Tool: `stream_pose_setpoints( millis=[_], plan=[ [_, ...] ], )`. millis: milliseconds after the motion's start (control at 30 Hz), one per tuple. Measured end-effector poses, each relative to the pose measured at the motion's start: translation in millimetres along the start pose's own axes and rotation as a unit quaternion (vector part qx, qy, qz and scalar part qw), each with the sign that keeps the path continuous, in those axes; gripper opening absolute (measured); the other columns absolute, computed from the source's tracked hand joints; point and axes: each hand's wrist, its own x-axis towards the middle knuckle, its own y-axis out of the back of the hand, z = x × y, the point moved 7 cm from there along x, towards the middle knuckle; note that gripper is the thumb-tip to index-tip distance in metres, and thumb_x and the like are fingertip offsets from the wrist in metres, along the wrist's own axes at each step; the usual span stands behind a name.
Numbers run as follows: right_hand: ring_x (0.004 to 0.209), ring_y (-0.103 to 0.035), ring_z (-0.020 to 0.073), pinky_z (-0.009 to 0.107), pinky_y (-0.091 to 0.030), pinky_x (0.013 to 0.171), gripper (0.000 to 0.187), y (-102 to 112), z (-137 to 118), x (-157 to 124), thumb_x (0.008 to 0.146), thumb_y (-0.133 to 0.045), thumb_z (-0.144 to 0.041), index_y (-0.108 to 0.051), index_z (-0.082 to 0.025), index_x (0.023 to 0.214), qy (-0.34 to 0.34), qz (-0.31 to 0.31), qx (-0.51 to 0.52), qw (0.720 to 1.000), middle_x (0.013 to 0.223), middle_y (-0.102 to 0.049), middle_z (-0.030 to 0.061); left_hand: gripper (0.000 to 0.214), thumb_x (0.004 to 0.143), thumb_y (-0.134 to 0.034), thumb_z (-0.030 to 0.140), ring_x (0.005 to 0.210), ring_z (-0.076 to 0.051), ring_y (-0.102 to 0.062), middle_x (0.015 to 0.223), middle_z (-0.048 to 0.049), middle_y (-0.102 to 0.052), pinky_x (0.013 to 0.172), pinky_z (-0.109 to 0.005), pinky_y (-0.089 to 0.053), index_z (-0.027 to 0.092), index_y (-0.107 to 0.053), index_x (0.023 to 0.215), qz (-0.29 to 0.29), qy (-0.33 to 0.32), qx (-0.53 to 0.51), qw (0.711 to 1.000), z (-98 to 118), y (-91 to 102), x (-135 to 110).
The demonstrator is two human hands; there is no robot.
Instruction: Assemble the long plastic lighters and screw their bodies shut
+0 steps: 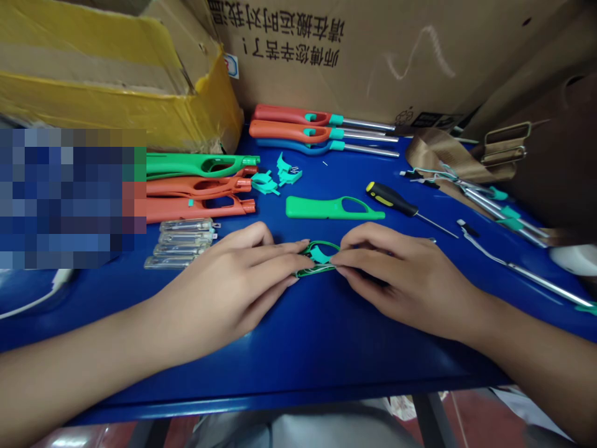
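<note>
Blue desk [298,354] below us, cardboard [298,87] behind, and we've got the green shell [308,272] between our hands: left hand [237,270] gripping one end, right hand's [405,277] fingers pinching the other, wires [321,268] showing between. Careful! Tilting might spill the trigger [319,254]; careless pressing could nip a wire.

Behind the blue table [298,361] stands brown cardboard [368,31] with upside-down black print [289,31]; reddish floor tiles [471,417] show below the table's near edge.
</note>
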Motion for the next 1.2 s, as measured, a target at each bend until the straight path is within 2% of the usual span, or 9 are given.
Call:
stream_pose_setpoints(
  millis=[133, 300, 567, 700, 767, 833, 900, 1000, 1200],
  plan=[
    [0.094, -0.067, 0.0155, 0.028, -0.053, 0.078, 0.021, -1, 7, 1, 0.103, -0.054, -0.019, -0.068, -0.018, 0.119, -0.046, 0.002, 0.027, 0.999, 0.117, -0.067, 0.0071, 0.032, 0.103, -0.057, 0.021, 0.09, -0.021, -0.054, 0.138, -0.0036, -0.068, 0.082, -0.035, -0.05, 0.023, -0.063, 0.134, -0.001, 0.002, 0.003, 1.0, 0, -0.7, 0],
    [0.088, -0.066, 0.0144, 0.028, -0.051, 0.073, 0.02, -5, 9, 3, 0.103, -0.053, -0.019, -0.072, -0.022, 0.11, -0.053, -0.027, 0.008, 0.998, 0.113, -0.066, 0.0046, 0.033, 0.103, -0.057, 0.019, 0.092, -0.021, -0.052, 0.142, -0.002, -0.066, 0.082, -0.035, -0.05, 0.024, -0.064, 0.135, 0.0, -0.012, 0.012, 1.0, 2, 0.1, 0],
    [0.081, -0.064, 0.0132, 0.026, -0.044, 0.061, 0.02, -2, 6, 4, 0.102, -0.051, -0.012, -0.068, -0.02, 0.107, -0.024, 0.009, -0.025, 0.999, 0.11, -0.068, 0.0047, 0.032, 0.103, -0.056, 0.019, 0.091, -0.021, -0.051, 0.141, -0.0015, -0.067, 0.081, -0.036, -0.049, 0.025, -0.064, 0.133, -0.009, -0.007, 0.009, 1.0, 1, -1.0, 0],
    [0.08, -0.062, 0.0131, 0.026, -0.043, 0.062, 0.021, -4, 2, 4, 0.099, -0.05, -0.009, -0.068, -0.018, 0.106, 0.007, 0.0, -0.048, 0.999, 0.108, -0.068, 0.0053, 0.03, 0.104, -0.055, 0.019, 0.091, -0.02, -0.052, 0.138, -0.0024, -0.067, 0.083, -0.035, -0.049, 0.025, -0.063, 0.132, -0.006, -0.009, 0.006, 1.0, 2, -0.7, 0],
    [0.079, -0.062, 0.0134, 0.026, -0.042, 0.061, 0.022, -4, -2, 6, 0.099, -0.049, -0.008, -0.067, -0.018, 0.104, 0.023, -0.006, -0.064, 0.998, 0.107, -0.069, 0.0055, 0.029, 0.104, -0.054, 0.02, 0.09, -0.02, -0.053, 0.129, -0.004, -0.069, 0.081, -0.034, -0.049, 0.026, -0.063, 0.131, -0.008, 0.0, 0.005, 1.0, 1, -0.8, 1],
    [0.075, -0.061, 0.0127, 0.026, -0.04, 0.058, 0.019, -2, -3, 9, 0.101, -0.048, -0.011, -0.066, -0.019, 0.101, -0.003, -0.013, -0.06, 0.998, 0.101, -0.07, 0.0027, 0.03, 0.104, -0.053, 0.021, 0.089, -0.02, -0.055, 0.111, -0.0059, -0.069, 0.077, -0.032, -0.049, 0.025, -0.06, 0.133, -0.007, 0.023, 0.005, 1.0, -1, -0.3, 0],
    [0.067, -0.06, 0.0106, 0.025, -0.04, 0.058, 0.015, -1, 3, 11, 0.104, -0.05, -0.019, -0.064, -0.022, 0.098, -0.08, -0.025, -0.018, 0.996, 0.088, -0.07, -0.0035, 0.032, 0.103, -0.054, 0.023, 0.088, -0.02, -0.058, 0.099, -0.0055, -0.064, 0.074, -0.031, -0.049, 0.024, -0.058, 0.135, -0.008, 0.05, 0.01, 0.999, -4, 0.2, -1],
    [0.065, -0.063, 0.0087, 0.024, -0.042, 0.061, 0.012, -3, 8, 11, 0.105, -0.054, -0.027, -0.063, -0.025, 0.098, -0.167, -0.045, 0.051, 0.984, 0.08, -0.069, -0.0092, 0.032, 0.102, -0.055, 0.025, 0.089, -0.021, -0.061, 0.101, -0.0054, -0.061, 0.075, -0.032, -0.05, 0.023, -0.055, 0.134, -0.009, 0.072, 0.012, 0.997, -6, 0.9, -3],
    [0.076, -0.069, 0.0128, 0.026, -0.045, 0.068, 0.017, -6, 5, 11, 0.105, -0.05, -0.026, -0.065, -0.024, 0.098, -0.145, -0.048, 0.044, 0.987, 0.087, -0.074, -0.0042, 0.031, 0.102, -0.055, 0.024, 0.1, -0.022, -0.064, 0.112, -0.006, -0.065, 0.083, -0.033, -0.053, 0.021, -0.053, 0.132, -0.005, 0.074, 0.003, 0.997, -7, -0.1, -1]
  ],
)
